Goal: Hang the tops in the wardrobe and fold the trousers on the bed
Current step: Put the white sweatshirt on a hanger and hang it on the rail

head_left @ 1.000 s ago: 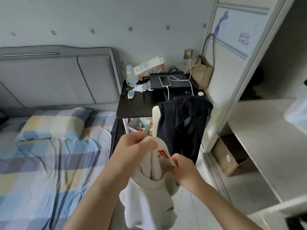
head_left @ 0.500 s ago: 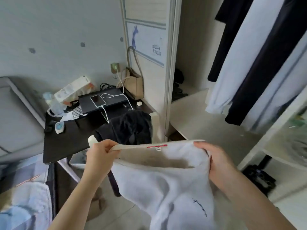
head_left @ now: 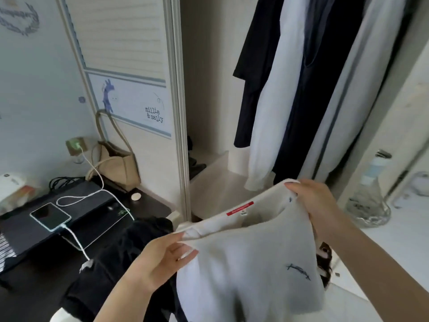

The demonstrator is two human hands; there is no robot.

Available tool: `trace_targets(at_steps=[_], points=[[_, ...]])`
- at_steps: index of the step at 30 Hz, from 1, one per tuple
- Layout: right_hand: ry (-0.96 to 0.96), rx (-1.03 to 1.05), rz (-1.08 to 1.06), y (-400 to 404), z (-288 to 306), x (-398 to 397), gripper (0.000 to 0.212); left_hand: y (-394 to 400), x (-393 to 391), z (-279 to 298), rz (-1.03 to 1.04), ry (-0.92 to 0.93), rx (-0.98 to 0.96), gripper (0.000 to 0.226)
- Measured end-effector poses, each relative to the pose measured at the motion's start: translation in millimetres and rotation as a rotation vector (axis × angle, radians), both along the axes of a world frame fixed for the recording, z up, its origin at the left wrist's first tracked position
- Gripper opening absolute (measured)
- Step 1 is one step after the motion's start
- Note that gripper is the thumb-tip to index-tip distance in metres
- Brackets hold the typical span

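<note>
2 hands are being used to hold a white top [head_left: 250, 259] in front of the open wardrobe [head_left: 209, 94], the left hand [head_left: 162, 259] and right hand [head_left: 318, 203] each pinching a shoulder, likely so its neckline is being spread for hanging.

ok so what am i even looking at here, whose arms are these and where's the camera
There is no machine here. The camera is worn on a person's head and looks forward and down, so the two bare arms coming up from the bottom are that person's own. The left hand and the right hand each pinch a shoulder of a white top, holding it spread with its red neck label showing. Ahead is an open wardrobe where dark and white clothes already hang. To the left stands a dark desk carrying a phone on a white charging cable, a beige bag and a heap of dark clothing. A clear bottle stands on the right.
</note>
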State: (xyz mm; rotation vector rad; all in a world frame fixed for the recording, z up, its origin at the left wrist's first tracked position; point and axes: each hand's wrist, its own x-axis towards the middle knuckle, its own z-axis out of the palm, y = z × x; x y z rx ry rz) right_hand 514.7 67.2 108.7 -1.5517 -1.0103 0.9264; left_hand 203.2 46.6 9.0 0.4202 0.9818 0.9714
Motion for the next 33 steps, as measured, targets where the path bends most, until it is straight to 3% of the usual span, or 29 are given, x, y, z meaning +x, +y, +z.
trace_targets(at_steps=[4, 10, 15, 20, 22, 26, 28, 31, 33], points=[[-0.097, 0.052, -0.229, 17, 3, 15, 0.032, 38, 11, 39, -0.266, -0.096, -0.076, 0.030], [-0.267, 0.082, -0.332, 28, 0, 22, 0.030, 97, 23, 102, -0.506, 0.099, -0.002, 0.026], [-0.266, 0.115, -0.335, 51, 8, 27, 0.034, 157, 20, 160, -0.436, 0.337, 0.142, 0.031], [-0.326, 0.234, -0.262, 94, 30, 22, 0.020, 203, 15, 216, -0.349, 0.599, 0.281, 0.014], [-0.377, 0.279, -0.185, 112, 40, 14, 0.017, 220, 16, 239, -0.262, 0.517, 0.308, 0.014], [-0.434, 0.329, -0.039, 148, 58, -2, 0.024, 256, 15, 278, -0.039, 0.125, 0.340, 0.019], [-0.461, 0.324, 0.005, 165, 67, -6, 0.026, 271, 10, 294, 0.017, 0.023, 0.324, 0.023], [-0.698, 0.209, 0.117, 188, 83, -7, 0.029, 286, 2, 311, -0.008, -0.014, 0.316, 0.021], [-0.934, 0.001, 0.305, 202, 97, -10, 0.030, 292, 3, 317, -0.074, 0.073, 0.366, 0.019]])
